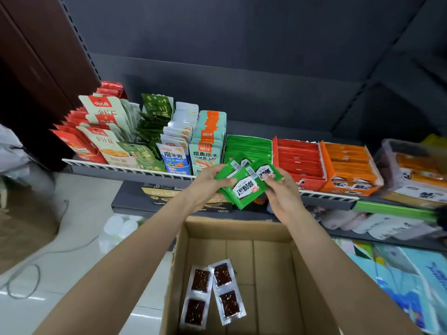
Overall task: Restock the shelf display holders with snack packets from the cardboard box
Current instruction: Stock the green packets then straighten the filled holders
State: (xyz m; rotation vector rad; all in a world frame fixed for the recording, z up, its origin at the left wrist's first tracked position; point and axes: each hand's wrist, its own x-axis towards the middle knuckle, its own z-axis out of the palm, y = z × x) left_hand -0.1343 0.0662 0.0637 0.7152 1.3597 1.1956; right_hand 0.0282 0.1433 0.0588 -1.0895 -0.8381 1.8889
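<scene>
Both hands hold a small stack of green snack packets [244, 184] just in front of the shelf edge. My left hand [208, 187] grips the stack from the left, thumb on top. My right hand [281, 192] pinches its right side. Right behind the stack stands the green display holder [249, 147], filled with the same green packets. Below my arms sits the open cardboard box [244, 247]. Two clear packets [212, 291] with dark snack squares lie on its bottom.
The shelf [125, 169] carries upright packet rows at the left, then a red holder [298, 160] and an orange holder [350, 165] to the right of the green one. A lower shelf [377, 223] holds more goods. Tiled floor with a cable lies at the left.
</scene>
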